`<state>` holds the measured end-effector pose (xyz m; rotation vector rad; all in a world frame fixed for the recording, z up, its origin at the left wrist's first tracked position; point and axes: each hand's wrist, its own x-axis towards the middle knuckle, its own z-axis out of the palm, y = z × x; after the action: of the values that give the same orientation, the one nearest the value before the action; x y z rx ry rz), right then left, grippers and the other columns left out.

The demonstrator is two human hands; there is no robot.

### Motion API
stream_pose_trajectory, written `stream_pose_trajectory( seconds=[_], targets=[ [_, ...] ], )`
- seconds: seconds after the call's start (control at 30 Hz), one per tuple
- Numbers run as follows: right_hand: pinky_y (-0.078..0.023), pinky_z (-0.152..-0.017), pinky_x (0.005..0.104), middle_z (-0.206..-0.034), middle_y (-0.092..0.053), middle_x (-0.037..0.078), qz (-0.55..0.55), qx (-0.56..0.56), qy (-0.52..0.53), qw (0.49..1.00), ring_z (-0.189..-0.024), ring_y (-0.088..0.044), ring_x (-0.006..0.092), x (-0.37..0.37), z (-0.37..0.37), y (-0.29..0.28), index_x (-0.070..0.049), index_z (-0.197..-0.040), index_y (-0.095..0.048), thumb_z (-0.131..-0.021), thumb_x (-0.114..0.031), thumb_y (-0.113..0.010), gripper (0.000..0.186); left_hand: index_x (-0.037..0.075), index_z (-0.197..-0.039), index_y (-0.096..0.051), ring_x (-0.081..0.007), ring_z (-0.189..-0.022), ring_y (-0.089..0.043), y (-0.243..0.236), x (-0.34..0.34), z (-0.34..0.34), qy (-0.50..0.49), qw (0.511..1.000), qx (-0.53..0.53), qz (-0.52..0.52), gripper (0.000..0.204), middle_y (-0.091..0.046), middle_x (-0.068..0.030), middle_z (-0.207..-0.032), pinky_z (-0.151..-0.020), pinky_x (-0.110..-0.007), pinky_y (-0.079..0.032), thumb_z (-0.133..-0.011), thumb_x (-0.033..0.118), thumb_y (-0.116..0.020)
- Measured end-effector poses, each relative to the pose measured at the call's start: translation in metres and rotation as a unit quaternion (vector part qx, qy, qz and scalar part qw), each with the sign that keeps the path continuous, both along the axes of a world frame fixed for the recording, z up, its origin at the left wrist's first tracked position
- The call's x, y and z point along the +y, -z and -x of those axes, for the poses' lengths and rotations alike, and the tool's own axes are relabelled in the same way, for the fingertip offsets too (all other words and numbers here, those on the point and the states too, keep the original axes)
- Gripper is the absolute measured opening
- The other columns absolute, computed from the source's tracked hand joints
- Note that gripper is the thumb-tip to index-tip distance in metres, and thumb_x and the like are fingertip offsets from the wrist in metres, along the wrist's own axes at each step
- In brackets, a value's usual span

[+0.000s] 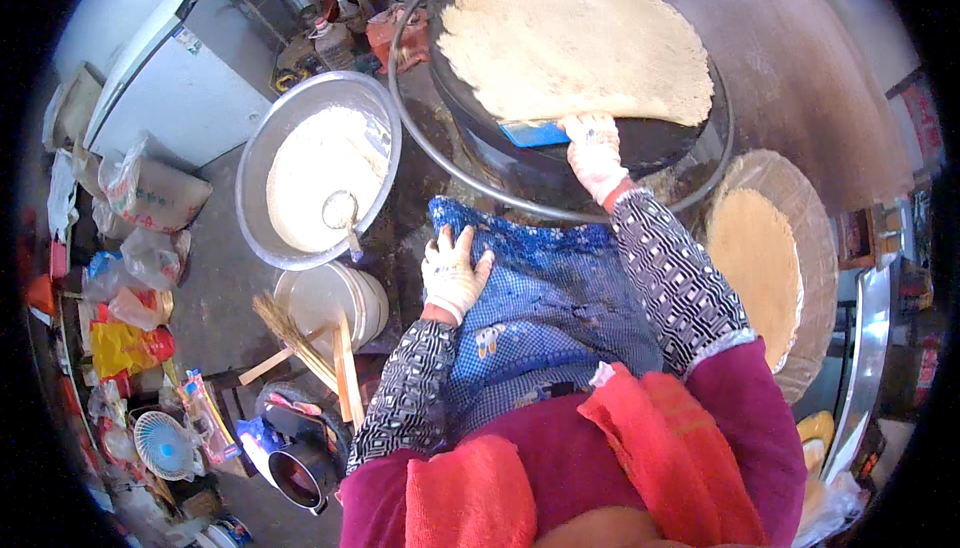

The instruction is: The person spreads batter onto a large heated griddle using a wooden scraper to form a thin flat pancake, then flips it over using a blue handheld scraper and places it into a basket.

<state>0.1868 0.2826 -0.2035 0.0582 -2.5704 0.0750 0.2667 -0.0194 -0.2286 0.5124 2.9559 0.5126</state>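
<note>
Round black griddle [640, 138] up front, ringed by a thin metal hoop [400, 118]. Big thin pancake [570, 38] spread over most of it, only a dark strip bare along the near edge. Right hand [595, 153] in a white glove, reaching straight out, closed on a blue scraper [535, 133] that sits just at the pancake's near edge. Right arm long and stretched, in a black and white patterned sleeve.

Left hand [452, 273], gloved too, fingers spread and flat, pressed down on the blue apron [540, 298] over the lap. Holding nothing. Left elbow bent, close to the body.

Off to the left, a big metal basin [262, 163] full of pale batter, with a ladle [342, 213] standing in it. Just below, a white bucket [355, 298] with a straw brush [290, 333] and wooden sticks lying across. Little room there, floor crowded with bags and bottles.

On the right, a stack of done pancakes [755, 268] on a round woven tray [815, 248], near the right elbow. Some bare floor past the griddle, up on the right.
</note>
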Motion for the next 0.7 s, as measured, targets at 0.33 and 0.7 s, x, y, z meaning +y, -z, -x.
stream_pose_trajectory(
  seconds=[0.33, 0.7],
  targets=[
    [-0.049, -0.087, 0.0397, -0.112, -0.067, 0.01, -0.099, -0.149, -0.037, 0.983, -0.1, -0.065, 0.0258, -0.007, 0.045, -0.004, -0.013, -0.115, -0.061, -0.087, -0.009, -0.049, 0.031, 0.004, -0.127, -0.052, -0.0395, -0.117, -0.051, -0.011, -0.09, 0.159, -0.025, 0.995, 0.083, -0.052, 0.046, -0.052, -0.0199, -0.128, -0.099, -0.045, -0.044, -0.085, 0.017, -0.064],
    [-0.052, -0.083, 0.0388, -0.108, -0.069, 0.009, -0.129, -0.188, -0.077, 0.971, -0.096, -0.068, 0.0239, -0.02, 0.06, -0.03, -0.016, -0.121, -0.06, -0.085, -0.007, -0.052, 0.038, 0.01, -0.102, -0.073, -0.0299, -0.123, -0.052, 0.007, -0.009, 0.262, 0.255, 0.89, 0.218, 0.308, 0.026, -0.066, -0.0105, -0.118, -0.113, -0.046, -0.028, -0.081, 0.019, -0.062]
  ],
)
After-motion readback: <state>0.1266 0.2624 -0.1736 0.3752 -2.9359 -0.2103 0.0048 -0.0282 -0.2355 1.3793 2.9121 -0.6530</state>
